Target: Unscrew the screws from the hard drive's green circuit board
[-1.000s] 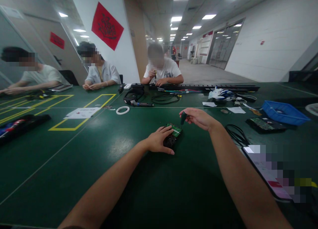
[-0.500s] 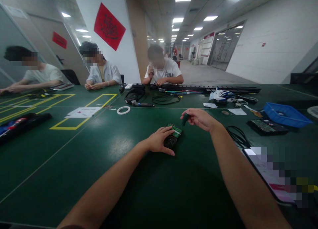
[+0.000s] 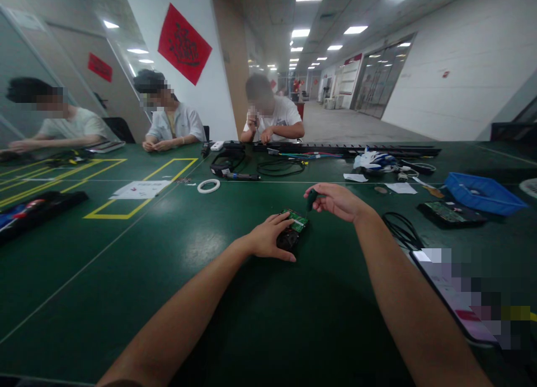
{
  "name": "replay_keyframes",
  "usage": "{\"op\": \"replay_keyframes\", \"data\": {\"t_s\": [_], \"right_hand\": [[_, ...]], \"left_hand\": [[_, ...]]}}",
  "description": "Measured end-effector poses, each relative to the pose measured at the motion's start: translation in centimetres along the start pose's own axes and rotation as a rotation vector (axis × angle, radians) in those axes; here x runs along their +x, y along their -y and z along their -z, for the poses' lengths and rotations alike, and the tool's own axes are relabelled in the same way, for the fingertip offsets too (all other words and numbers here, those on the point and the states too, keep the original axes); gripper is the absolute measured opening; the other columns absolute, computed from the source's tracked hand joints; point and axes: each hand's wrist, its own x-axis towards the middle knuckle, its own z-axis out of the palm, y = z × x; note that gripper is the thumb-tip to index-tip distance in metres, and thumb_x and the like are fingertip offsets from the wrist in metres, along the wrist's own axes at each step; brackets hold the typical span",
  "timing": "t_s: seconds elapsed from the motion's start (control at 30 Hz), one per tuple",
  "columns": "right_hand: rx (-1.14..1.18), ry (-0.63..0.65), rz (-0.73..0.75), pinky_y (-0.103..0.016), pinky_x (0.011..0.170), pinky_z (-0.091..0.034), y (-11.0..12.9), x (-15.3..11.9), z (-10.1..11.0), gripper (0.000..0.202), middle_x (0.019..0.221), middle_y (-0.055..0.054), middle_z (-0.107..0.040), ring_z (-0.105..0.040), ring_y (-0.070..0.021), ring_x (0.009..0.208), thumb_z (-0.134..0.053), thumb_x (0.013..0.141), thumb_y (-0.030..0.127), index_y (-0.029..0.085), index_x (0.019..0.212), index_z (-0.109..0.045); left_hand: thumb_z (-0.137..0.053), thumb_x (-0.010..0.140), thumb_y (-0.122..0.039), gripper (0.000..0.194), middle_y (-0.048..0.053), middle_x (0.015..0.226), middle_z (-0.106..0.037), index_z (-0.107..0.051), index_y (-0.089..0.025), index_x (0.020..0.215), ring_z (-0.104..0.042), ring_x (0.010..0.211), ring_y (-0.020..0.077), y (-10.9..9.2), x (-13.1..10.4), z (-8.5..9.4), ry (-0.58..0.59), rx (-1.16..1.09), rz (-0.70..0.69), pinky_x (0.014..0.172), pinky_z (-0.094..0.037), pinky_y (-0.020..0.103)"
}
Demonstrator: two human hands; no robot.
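A small hard drive (image 3: 288, 240) with a green circuit board on its upper face lies on the green table in front of me. My left hand (image 3: 271, 237) holds it from the left, fingers across the board and thumb along the near side. In my right hand (image 3: 338, 201) is a screwdriver (image 3: 311, 199) with a dark green handle, gripped between thumb and fingers. The screwdriver points down, its thin shaft at the board's right edge. Whether the tip sits in a screw is too small to tell.
To the right are a phone (image 3: 455, 303), a black cable (image 3: 400, 230), another black unit with a green board (image 3: 448, 212) and a blue tray (image 3: 482, 194). A white ring (image 3: 208, 186) and a power tool (image 3: 241, 176) lie farther off. Several people sit across the table.
My right hand and the screwdriver have shifted very slightly; my left hand stays on the hard drive. The person opposite has leaned a little to the left and moved a hand.
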Motion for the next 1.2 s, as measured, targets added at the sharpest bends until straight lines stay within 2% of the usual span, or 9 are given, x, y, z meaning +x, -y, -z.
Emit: {"op": "replay_keyframes", "data": {"t_s": [0.13,0.37,0.67,0.93,1.07,1.2], "right_hand": [[-0.003,0.014,-0.009,-0.027,0.059,-0.051,0.03,-0.14,0.05,0.017,0.106,-0.013,-0.072,-0.062,-0.0144,0.068,-0.058,0.092,0.029,0.016,0.1,-0.066],[-0.049,-0.005,-0.038,-0.023,0.049,-0.043,0.53,-0.15,0.28,0.025,0.104,-0.012,-0.072,-0.055,-0.0111,0.06,-0.06,0.091,0.028,0.018,0.113,-0.067],[-0.1,-0.069,0.008,-0.022,0.042,-0.035,0.65,-0.29,0.46,0.022,0.109,-0.013,-0.072,-0.049,-0.0093,0.056,-0.062,0.086,0.026,0.015,0.102,-0.072],[-0.097,0.004,-0.01,-0.023,0.048,-0.042,0.93,-0.43,0.17,0.026,0.106,-0.011,-0.072,-0.054,-0.0102,0.06,-0.065,0.086,0.025,0.018,0.109,-0.073],[-0.069,0.037,-0.004,-0.023,0.051,-0.045,0.91,-0.54,0.21,0.021,0.101,-0.01,-0.071,-0.057,-0.0107,0.062,-0.063,0.087,0.022,0.017,0.105,-0.073],[-0.018,0.014,-0.014,-0.025,0.056,-0.05,0.84,-0.5,0.23,0.019,0.096,-0.01,-0.071,-0.059,-0.0119,0.064,-0.059,0.089,0.021,0.015,0.102,-0.072]], "left_hand": [[-0.07,0.06,-0.082,0.118,0.01,0.164,-0.018,-0.026,-0.028,0.156,-0.019,0.148,0.0396,0.06,0.04,-0.09,0.005,0.021,0.003,0.119,-0.022,0.054],[-0.07,0.061,-0.082,0.118,0.009,0.164,-0.017,-0.024,-0.029,0.157,-0.017,0.148,0.0402,0.02,0.05,0.03,0.023,0.027,0.013,0.119,-0.021,0.056],[-0.069,0.061,-0.082,0.118,0.009,0.164,-0.016,-0.025,-0.029,0.156,-0.018,0.148,0.0404,0.14,0.04,-0.1,0.018,0.029,0.01,0.119,-0.022,0.055],[-0.069,0.061,-0.082,0.118,0.007,0.164,-0.016,-0.024,-0.03,0.156,-0.018,0.148,0.0397,0.33,0.07,-0.33,0.005,0.036,0.005,0.12,-0.02,0.054],[-0.068,0.061,-0.082,0.117,0.007,0.165,-0.016,-0.024,-0.031,0.156,-0.017,0.148,0.0398,0.37,0.05,-0.29,0.013,0.038,0.009,0.119,-0.021,0.055],[-0.068,0.062,-0.082,0.117,0.008,0.165,-0.015,-0.023,-0.03,0.157,-0.017,0.148,0.04,0.3,0.01,-0.23,0.017,0.043,0.007,0.119,-0.021,0.055]]}}
